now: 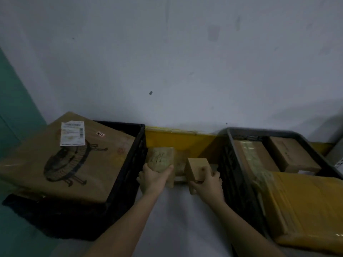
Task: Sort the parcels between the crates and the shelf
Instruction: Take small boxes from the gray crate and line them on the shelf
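- Label (72, 133) on large carton (74, 156): white, print unreadable.
- Left hand (153, 178) grips taped parcel (161, 158); right hand (207, 184) grips plain box (197, 167), between two crates (128, 164).

Two crates (130, 164) (241, 164), six parcels (74, 156), two hands (154, 179).

We see a brown carton (74, 156) printed with a black drawing, black crates (130, 164), and a yellow mailer (304, 210) lower right.
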`<action>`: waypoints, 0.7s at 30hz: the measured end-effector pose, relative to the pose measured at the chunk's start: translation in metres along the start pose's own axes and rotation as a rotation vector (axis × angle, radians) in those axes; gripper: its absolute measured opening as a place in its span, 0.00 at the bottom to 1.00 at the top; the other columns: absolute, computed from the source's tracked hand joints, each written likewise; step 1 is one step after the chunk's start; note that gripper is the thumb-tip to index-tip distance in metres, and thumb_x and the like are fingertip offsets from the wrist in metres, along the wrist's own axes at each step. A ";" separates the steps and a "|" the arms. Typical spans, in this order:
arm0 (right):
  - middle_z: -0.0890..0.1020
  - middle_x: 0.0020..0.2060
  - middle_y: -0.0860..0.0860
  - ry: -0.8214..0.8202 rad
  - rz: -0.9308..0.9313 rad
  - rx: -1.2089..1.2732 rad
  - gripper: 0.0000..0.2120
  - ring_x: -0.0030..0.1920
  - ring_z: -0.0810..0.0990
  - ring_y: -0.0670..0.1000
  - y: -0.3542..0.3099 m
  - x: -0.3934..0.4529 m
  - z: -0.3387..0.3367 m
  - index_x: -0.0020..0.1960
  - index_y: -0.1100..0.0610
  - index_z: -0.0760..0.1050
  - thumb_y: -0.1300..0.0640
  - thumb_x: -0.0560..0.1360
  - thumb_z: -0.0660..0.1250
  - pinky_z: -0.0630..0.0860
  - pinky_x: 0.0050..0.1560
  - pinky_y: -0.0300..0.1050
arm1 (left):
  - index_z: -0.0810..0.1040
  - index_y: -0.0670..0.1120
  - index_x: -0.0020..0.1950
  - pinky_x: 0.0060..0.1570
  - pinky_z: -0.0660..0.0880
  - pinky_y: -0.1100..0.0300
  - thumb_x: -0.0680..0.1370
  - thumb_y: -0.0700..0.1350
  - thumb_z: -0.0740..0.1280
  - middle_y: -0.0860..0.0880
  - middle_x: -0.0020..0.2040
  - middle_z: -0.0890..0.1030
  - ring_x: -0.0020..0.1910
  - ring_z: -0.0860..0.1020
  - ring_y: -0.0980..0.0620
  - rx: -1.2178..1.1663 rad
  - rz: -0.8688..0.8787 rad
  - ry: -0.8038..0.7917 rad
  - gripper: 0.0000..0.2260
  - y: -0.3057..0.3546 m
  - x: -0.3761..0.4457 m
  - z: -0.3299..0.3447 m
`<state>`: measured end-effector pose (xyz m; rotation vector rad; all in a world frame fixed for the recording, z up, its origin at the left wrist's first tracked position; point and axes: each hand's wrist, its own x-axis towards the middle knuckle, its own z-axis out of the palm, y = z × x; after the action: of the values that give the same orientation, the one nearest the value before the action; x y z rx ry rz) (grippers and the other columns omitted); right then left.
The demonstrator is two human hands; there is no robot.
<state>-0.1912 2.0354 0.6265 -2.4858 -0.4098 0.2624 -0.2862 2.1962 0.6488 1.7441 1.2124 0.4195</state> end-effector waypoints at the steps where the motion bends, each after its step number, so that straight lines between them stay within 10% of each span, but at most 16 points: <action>1: 0.58 0.72 0.58 0.000 0.019 -0.010 0.38 0.71 0.63 0.63 0.004 -0.010 0.015 0.76 0.49 0.57 0.38 0.74 0.69 0.72 0.62 0.56 | 0.57 0.48 0.78 0.65 0.70 0.44 0.62 0.69 0.75 0.43 0.73 0.65 0.72 0.63 0.39 -0.005 0.000 -0.016 0.53 -0.006 0.001 0.001; 21: 0.54 0.76 0.57 0.008 0.111 -0.023 0.36 0.73 0.59 0.61 0.090 -0.029 0.103 0.76 0.52 0.61 0.44 0.74 0.72 0.68 0.68 0.54 | 0.59 0.63 0.72 0.64 0.68 0.38 0.56 0.72 0.72 0.45 0.72 0.66 0.72 0.62 0.37 -0.029 0.092 -0.274 0.48 0.035 0.026 0.176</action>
<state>-0.2259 2.0106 0.4933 -2.5348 -0.2727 0.2938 -0.1306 2.1287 0.5837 1.7706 0.9299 0.2401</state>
